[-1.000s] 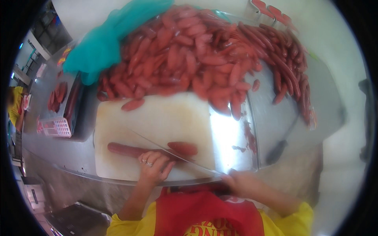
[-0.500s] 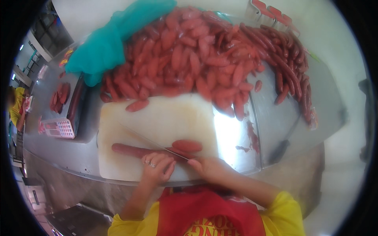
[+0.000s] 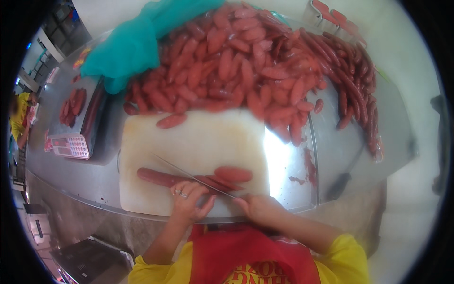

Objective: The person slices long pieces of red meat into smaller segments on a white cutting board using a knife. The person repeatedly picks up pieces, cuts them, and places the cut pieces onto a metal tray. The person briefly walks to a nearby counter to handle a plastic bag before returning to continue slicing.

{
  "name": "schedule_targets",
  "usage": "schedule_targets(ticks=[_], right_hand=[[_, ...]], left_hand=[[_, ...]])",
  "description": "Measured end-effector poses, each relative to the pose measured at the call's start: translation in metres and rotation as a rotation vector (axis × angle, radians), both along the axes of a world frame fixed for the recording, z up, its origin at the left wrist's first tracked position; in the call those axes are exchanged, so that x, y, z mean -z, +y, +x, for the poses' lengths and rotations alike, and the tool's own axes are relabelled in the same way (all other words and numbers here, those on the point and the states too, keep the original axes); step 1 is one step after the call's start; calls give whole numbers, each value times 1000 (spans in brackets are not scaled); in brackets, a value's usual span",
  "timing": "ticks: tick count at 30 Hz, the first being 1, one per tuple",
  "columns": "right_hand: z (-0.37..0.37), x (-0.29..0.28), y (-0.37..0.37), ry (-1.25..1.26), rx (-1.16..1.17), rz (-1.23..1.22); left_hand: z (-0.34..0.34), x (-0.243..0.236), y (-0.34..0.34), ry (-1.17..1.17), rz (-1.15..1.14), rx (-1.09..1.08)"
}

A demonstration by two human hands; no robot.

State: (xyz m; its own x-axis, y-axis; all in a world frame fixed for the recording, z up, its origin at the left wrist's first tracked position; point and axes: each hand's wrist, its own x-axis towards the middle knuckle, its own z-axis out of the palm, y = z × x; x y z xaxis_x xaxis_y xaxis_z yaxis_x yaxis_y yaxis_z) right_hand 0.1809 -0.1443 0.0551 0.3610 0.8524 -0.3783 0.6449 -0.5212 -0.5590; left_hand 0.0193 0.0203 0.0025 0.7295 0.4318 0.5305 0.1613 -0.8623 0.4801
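A long red sausage (image 3: 156,177) lies crosswise on a white cutting board (image 3: 198,137). Ringed and curled, my left hand (image 3: 189,196) presses the sausage down at its near side. My right hand (image 3: 262,208) is wrapped round the handle of a long thin knife (image 3: 177,168), whose blade slants across the sausage just right of my left fingers. Beyond the sausage's right end rests an oval cut slice (image 3: 232,173). Thin cut pieces (image 3: 222,183) lie right of the blade, partly hidden by it. The knife handle is mostly covered by my hand.
Past the board spreads a big heap of sausage slices (image 3: 227,61), with whole sausages (image 3: 350,85) to its right. A green mesh cloth (image 3: 125,57) covers the heap's left side. At left stands a scale (image 3: 71,144) holding slices. A person (image 3: 21,120) is at far left.
The knife and my right hand have shifted slightly right and toward me. Cut pieces now show more plainly right of the blade. My left hand stays on the sausage; the whole view has shifted slightly.
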Motion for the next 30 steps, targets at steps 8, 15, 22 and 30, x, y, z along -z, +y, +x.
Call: schedule_targets(ticks=[8, 15, 22, 30], right_hand=[[14, -51, -66, 48, 33, -268], [8, -50, -52, 13, -31, -215], [-19, 5, 28, -6, -28, 171], [-7, -68, -83, 0, 50, -220]], left_hand=[[-15, 0, 16, -20, 83, 5], [-11, 2, 21, -5, 10, 1], [-20, 3, 30, -12, 46, 69], [-30, 3, 39, 6, 64, 36]])
